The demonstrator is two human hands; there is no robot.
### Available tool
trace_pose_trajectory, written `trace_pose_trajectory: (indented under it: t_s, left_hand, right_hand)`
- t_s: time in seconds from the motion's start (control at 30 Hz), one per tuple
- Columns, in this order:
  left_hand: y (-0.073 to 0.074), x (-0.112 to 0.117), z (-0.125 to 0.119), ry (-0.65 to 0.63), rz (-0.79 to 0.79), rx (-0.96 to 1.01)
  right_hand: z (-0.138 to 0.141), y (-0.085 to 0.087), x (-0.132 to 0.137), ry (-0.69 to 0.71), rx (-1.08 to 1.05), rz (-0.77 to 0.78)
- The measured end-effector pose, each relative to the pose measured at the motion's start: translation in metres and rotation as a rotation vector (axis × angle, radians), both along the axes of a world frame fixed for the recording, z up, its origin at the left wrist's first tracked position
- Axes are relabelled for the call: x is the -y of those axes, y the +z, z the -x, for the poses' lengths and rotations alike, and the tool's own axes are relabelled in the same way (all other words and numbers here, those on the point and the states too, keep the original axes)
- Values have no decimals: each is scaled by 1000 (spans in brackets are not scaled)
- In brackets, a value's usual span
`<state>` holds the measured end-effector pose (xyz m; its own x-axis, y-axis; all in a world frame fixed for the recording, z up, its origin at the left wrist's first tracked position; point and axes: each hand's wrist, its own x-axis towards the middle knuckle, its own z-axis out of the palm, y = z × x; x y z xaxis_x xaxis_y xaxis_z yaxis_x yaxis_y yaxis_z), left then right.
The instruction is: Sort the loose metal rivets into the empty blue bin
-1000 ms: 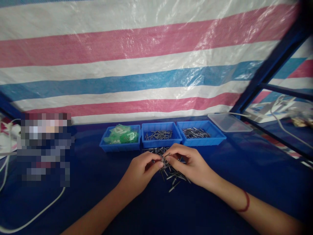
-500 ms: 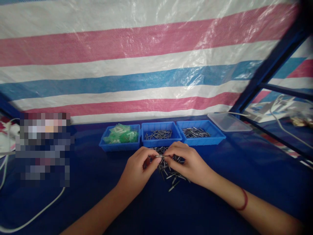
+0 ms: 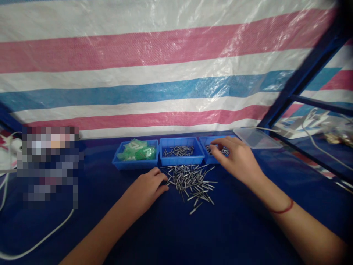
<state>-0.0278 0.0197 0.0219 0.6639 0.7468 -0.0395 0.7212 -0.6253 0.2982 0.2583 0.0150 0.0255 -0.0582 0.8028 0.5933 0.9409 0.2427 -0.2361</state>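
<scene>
A loose pile of blind rivets (image 3: 190,182), silver with thin dark pins, lies on the blue tabletop. At the pile's left edge is my left hand (image 3: 150,187), low over the table; a gap shows between its thumb and forefinger, with nothing visible held. My right hand (image 3: 237,156) hovers over the right blue bin (image 3: 205,156), thumb and forefinger apart at the rivets (image 3: 224,150) inside; its other fingers are partly hidden. Beside it, the middle blue bin (image 3: 182,160) also contains rivets (image 3: 180,151).
The left blue bin (image 3: 135,165) is filled with green-and-clear plastic packets (image 3: 138,150). A clear plastic lid (image 3: 257,139) lies behind the right bin. White cable (image 3: 41,244) runs along the left. Striped sheeting (image 3: 154,84) hangs behind, and a dark blue frame post (image 3: 300,77) slants at right.
Both hands were together above the pile, pinching a rivet. They have separated: my left hand moved down-left to the pile's edge, my right hand moved right over the right bin and its fingers opened.
</scene>
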Motion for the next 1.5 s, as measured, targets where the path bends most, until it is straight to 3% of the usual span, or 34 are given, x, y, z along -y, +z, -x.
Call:
trace_pose_trajectory:
  t_s: [0.1, 0.17, 0.3, 0.5, 0.67, 0.87, 1.0, 1.27, 1.5]
  left_hand:
    - [-1, 3, -6, 29, -66, -3]
    - [-2, 5, -8, 34, -88, -16]
    - [-4, 5, -11, 30, -106, -48]
    - [-11, 4, -16, 36, -179, -68]
    - [-14, 5, -18, 58, -199, -65]
    - [-12, 6, -17, 37, -150, -15]
    - [-11, 7, -19, 46, -106, 105]
    - [-11, 18, -35, 215, 193, 638]
    - [-15, 22, -37, 228, 300, 804]
  right_hand:
    - [20, 4, 11, 235, 36, 103]
    - [27, 5, 16, 309, 110, 214]
    - [25, 3, 16, 155, 254, 409]
    - [21, -1, 15, -2, 346, 540]
    - [22, -9, 16, -47, 450, 576]
    - [22, -13, 16, -21, 481, 501]
    - [21, -5, 18, 68, 343, 466]
    - [49, 12, 37, 594, -340, 548]
    - [58, 6, 41, 672, -419, 587]
